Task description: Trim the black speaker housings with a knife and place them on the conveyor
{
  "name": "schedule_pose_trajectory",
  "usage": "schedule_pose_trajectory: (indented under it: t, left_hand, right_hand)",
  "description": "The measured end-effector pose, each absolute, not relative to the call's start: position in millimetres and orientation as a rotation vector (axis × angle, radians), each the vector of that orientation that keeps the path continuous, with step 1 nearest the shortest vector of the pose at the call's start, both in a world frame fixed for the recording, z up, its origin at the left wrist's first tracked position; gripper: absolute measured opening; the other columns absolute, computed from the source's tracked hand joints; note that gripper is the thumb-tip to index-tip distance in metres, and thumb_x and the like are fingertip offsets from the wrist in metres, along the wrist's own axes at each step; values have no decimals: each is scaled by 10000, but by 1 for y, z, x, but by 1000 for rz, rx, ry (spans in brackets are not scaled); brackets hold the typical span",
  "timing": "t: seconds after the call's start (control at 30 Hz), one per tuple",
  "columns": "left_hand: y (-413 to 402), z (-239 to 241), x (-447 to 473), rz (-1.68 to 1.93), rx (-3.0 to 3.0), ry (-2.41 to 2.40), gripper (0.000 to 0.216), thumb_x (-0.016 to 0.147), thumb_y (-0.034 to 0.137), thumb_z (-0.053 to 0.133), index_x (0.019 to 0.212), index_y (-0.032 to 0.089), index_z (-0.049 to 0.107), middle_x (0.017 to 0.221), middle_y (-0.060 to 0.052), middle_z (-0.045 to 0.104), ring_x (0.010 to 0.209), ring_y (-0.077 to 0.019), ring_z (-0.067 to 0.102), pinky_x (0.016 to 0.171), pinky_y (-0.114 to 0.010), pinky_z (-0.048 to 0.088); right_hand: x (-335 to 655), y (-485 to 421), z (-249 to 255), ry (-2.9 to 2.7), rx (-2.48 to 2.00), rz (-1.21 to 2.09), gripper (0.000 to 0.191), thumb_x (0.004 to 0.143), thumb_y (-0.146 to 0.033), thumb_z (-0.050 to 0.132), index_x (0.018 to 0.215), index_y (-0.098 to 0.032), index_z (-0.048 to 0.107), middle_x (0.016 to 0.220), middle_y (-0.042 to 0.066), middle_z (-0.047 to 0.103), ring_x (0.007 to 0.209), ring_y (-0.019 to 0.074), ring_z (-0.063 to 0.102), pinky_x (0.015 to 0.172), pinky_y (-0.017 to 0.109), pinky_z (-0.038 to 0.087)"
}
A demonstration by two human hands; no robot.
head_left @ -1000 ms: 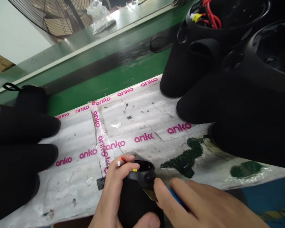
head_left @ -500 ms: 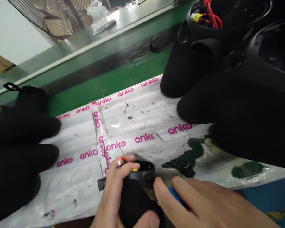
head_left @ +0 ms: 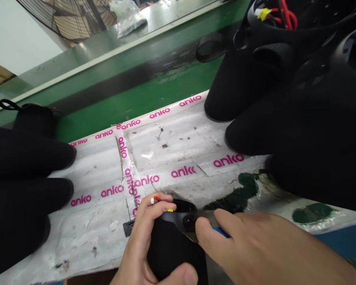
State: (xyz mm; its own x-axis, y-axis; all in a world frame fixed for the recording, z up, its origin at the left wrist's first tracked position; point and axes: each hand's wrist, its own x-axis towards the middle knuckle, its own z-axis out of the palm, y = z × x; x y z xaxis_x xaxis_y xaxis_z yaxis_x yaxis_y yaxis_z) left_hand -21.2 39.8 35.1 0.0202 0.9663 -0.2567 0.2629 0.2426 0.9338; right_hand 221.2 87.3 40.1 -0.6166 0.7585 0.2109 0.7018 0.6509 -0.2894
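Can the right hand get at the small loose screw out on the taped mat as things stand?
Probably yes, but not freely: the right hand holds a blue-handled tool against the black housing. The screw lies in the open on the taped mat, with nothing between them.

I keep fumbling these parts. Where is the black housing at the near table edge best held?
Probably around its smooth body, below the open rim, coming from the left as the left hand does on the black housing. That leaves the rim, its wires and the right hand unobstructed.
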Motion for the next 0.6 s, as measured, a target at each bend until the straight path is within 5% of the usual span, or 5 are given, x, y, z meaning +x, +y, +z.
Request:
schedule_pose_trajectory:
  t: [0.27,0.47,0.6]
  left_hand:
    - [30,32,-21,816,1265,1429,660,906,391,879,1509,453,617,1658,-26,574,1613,-411,461,1220,-487,559]
    - [39,31,-21,817,1387,1375,606,973,412,824,1513,477,558,1639,-15,568,1575,-330,508,1268,-454,481]
    - [44,30,-18,857,1487,1345,570,964,410,829,1480,445,587,1561,-29,613,1517,-330,539,1302,-492,405]
  right_hand:
    - [211,100,54,-2683,-1117,413,458,492,-78,611,890,-289,529,591,-75,599,361,169,498,431,332,139]
    - [202,120,77,-3045,-1127,652,246,788,-125,710,941,-276,590,639,-42,655,499,186,619,471,329,107]
    - [201,118,81,-3036,-1172,548,221,826,-146,719,999,-255,636,644,-21,647,481,179,587,458,325,119]
